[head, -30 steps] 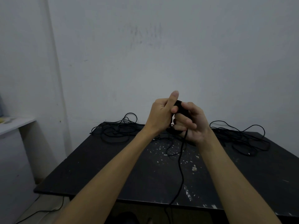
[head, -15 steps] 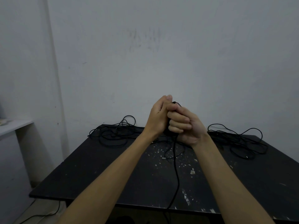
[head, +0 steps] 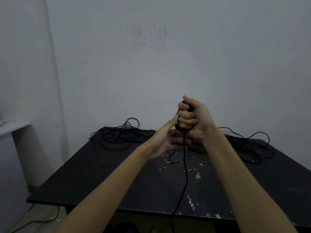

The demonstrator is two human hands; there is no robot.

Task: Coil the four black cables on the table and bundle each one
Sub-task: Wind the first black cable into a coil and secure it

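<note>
Your right hand [head: 191, 120] is fisted tightly around a small coil of thin black cable [head: 185, 167], held above the black table [head: 104, 179]. Your left hand [head: 165, 140] is open, its forefinger touching the coil; the cable's tail hangs over the table's near edge.

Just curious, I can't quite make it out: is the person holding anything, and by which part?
Yes. The right hand grips a black cable by its wound-up end; the loose rest hangs down. The left hand holds nothing.

Black cable coil [head: 178, 127] held upright, tail hanging (past table edge) — two loose tangles [head: 116, 137] behind
</note>
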